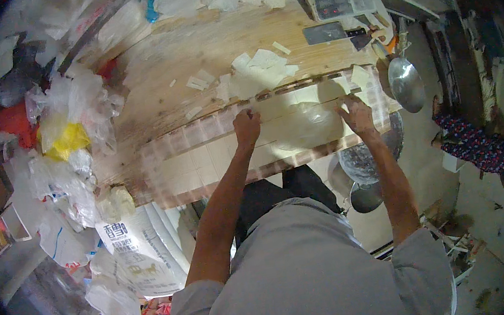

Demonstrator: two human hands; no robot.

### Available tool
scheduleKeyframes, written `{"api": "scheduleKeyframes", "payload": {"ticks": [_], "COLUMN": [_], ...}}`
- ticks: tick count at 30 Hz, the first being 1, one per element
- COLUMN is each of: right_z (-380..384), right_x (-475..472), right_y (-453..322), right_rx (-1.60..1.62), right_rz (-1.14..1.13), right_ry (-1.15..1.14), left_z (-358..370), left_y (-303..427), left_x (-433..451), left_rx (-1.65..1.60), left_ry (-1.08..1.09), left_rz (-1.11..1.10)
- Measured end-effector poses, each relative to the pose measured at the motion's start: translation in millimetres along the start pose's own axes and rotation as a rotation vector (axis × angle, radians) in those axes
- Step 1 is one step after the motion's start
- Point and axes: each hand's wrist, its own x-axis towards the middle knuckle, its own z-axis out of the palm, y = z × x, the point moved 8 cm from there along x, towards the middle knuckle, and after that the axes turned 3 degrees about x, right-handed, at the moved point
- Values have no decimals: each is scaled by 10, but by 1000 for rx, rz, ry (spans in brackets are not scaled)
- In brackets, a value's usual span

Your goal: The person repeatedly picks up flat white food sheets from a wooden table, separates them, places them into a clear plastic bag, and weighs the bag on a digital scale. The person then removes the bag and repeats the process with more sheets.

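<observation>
A long strip of pale, thin sheets (191, 165), which look like dough, lies before me with straight cut lines across it. It rests on a long, translucent plastic-like covering (170, 144) with a pale banded border. My left hand (247, 127) is over the middle of the strip with its fingers curled; whether it pinches anything is too blurred to tell. Over the right part is my right hand (356, 114), thumb bent toward the fingers, beside a small dark piece (355, 91). Between the hands sits a shiny translucent patch (315, 114), perhaps plastic film.
Loose pale scraps (262, 64) lie on the wooden table (165, 69) beyond the strip. A cleaver (324, 33) is at the back right, near a metal pan (406, 84). Plastic bags (80, 103) crowd the left, above a printed sack (141, 251). Another person (486, 147) is at right.
</observation>
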Motion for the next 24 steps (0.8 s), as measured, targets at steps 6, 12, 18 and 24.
{"api": "scheduleKeyframes", "payload": {"ticks": [6,12,18,24], "right_z": [18,207,316,518], "right_x": [-332,-335,-239,-117], "right_y": [359,161,62,-106], "right_rx": [390,553,674,591], "right_rz": [364,268,246,194], "right_ry": [-122,-240,-280,-315], "left_z": [389,461,456,500], "left_y": [64,-166,-46,-145], "left_x": [108,134,105,207], "left_rx": [-73,93,34,108], "left_ry": [-44,-148,-214,-33], "left_rz": [-258,-283,-377,-334]}}
